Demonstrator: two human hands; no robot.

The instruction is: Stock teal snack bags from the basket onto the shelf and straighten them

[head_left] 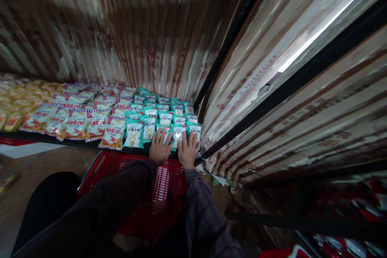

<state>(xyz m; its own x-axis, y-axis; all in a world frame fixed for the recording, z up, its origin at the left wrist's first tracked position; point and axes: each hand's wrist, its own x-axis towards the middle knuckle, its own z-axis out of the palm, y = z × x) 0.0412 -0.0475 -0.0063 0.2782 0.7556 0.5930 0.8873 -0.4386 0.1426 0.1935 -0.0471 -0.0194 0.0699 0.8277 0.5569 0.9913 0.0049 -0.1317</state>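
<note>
Rows of small green-and-white snack bags (133, 134) stand packed at the right end of a dark shelf. My left hand (160, 147) lies against the front of one bag, its fingers stretched out and pointing away from me. Just to its right, my right hand (188, 150) rests spread over the fronts of the last two bags (179, 132) at the shelf's end. Both palms face the bags, and neither hand is wrapped round one. Fingers cover parts of the front bags.
Red-and-white snack bags (112, 132) fill the shelf's middle, with yellow packets (14, 119) farther left. A red plastic basket (99, 171) is below my forearms. Corrugated sheeting (157, 36) backs the shelf, and dark metal posts (232, 129) slant at the right.
</note>
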